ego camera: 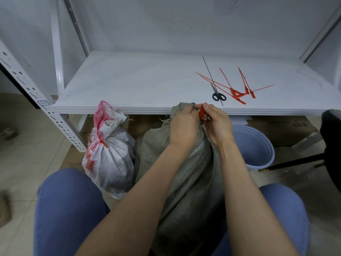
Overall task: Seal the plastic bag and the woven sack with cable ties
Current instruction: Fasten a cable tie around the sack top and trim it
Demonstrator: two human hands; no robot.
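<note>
A grey-green woven sack (186, 182) stands between my knees, its mouth gathered into a neck near the shelf edge. My left hand (183, 124) grips that bunched neck. My right hand (217, 122) pinches a red cable tie (202, 113) right beside the neck; how far the tie wraps round is hidden by my fingers. To the left stands a white and red bag (108, 157), its neck bound with a red tie (102, 142). Several spare red cable ties (239, 91) lie on the white shelf (129, 80).
Black-handled scissors (217, 94) and a thin grey rod (212, 78) lie on the shelf beside the spare ties. A pale blue bucket (256, 146) stands right of the sack. A perforated shelf upright (36, 100) leans at left. A dark chair (330, 145) is at far right.
</note>
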